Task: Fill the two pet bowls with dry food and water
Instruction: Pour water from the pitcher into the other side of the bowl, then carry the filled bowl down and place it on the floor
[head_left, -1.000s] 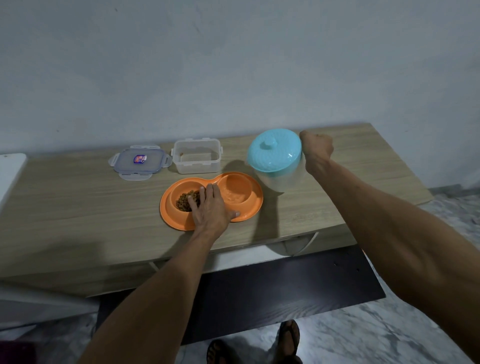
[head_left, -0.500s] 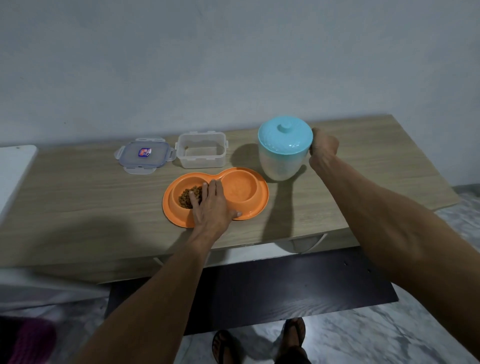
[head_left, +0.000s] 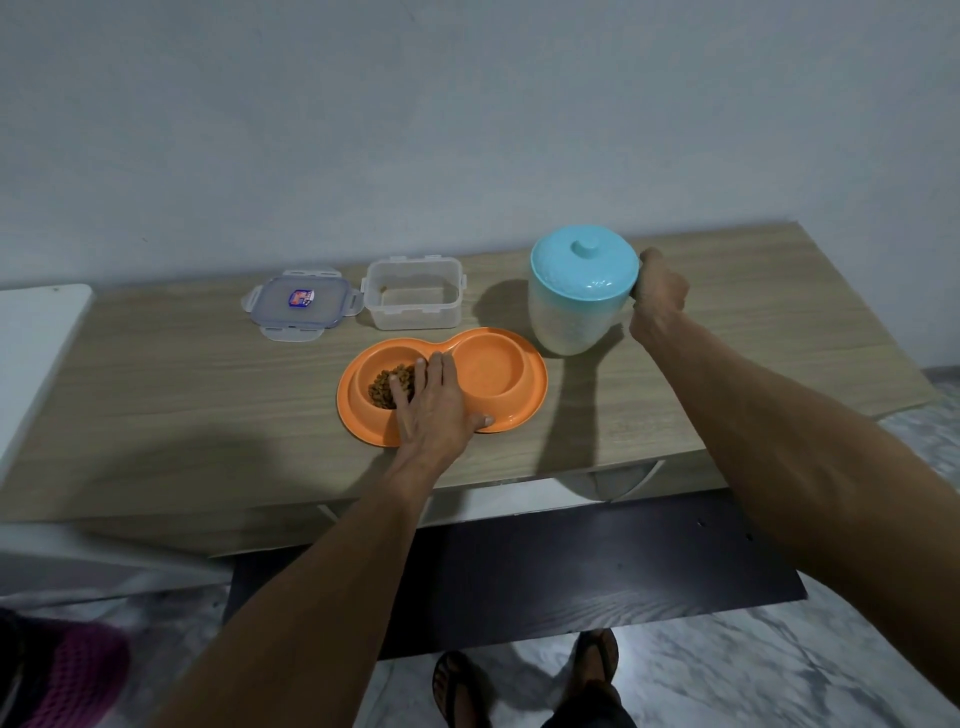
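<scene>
Head-height view looking down on a pale wooden bench (head_left: 182, 374) set against a plain grey wall (head_left: 467, 130). An orange double pet bowl (head_left: 524, 410) lies near the middle of the bench, close to its near edge. Its left compartment holds a small heap of brown dry food (head_left: 382, 389); its right compartment (head_left: 488, 371) shows bare orange plastic. The person's left hand (head_left: 436, 410) lies flat across the bridge between the two compartments. Its grip is spread, with the fingers straight and side by side, the fingertips reaching over the right edge of the food, and the thumb stretched along the near rim. Just beside the bowl, on the right, a white jug (head_left: 566, 322) with a pale blue knobbed lid (head_left: 584, 270) stands upright; whether its base touches the bench cannot be told. The right hand (head_left: 657, 301) is at the jug's right side, its grip curled in a fist round the handle, which the fingers hide. On the far side of the bowl sits an open clear container (head_left: 413, 301), and just left of it a clear snap-on cover (head_left: 304, 306) lies flat, with a small red and blue sticker on top. A white surface (head_left: 31, 353) borders the bench on the left. Under the bench lie a dark board (head_left: 571, 561) and a marbled floor (head_left: 779, 665), where two feet in sandals (head_left: 457, 680) show at the bottom edge.
</scene>
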